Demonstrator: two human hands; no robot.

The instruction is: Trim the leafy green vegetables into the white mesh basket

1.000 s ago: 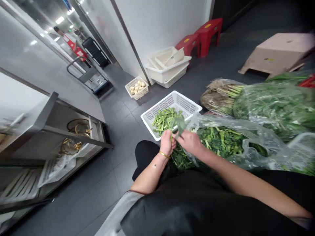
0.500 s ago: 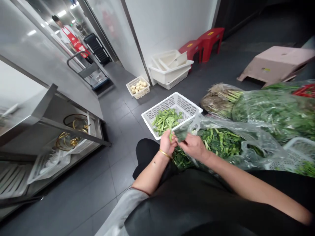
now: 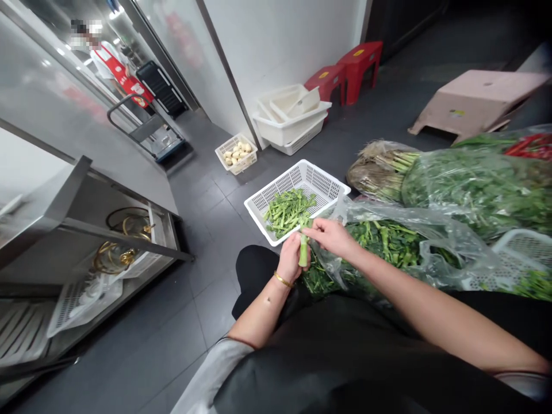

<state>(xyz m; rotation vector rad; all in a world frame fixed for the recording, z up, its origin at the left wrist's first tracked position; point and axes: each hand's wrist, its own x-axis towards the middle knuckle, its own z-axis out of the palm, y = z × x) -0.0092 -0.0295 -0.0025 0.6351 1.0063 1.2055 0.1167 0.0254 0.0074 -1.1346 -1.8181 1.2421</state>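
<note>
A thick pale-green leafy vegetable stem [image 3: 303, 250] is upright in my left hand [image 3: 290, 257], its fingers closed round it. My right hand [image 3: 331, 236] pinches near the stem's upper end, thumb and finger against it. Just beyond both hands sits a white perforated basket [image 3: 302, 167] with a heap of trimmed green stems [image 3: 288, 211] in it. Under and beside my right forearm lies an open clear plastic bag [image 3: 444, 221] of dark leafy greens [image 3: 383, 244]. A gold bangle circles my left wrist.
Bagged greens [image 3: 470, 181] and root-ended stalks [image 3: 371, 172] lie to the right, near a white basket [image 3: 524, 241]. A basket of pale bulbs [image 3: 237, 154], stacked white tubs [image 3: 288, 121], and red stools [image 3: 360, 66] stand beyond. A metal shelf [image 3: 129, 230] is left; a person stands behind a trolley [image 3: 166, 146].
My right hand has moved up and left onto the stem. The stem's thick cut end now points down toward me in my left hand. The view has shifted slightly.
</note>
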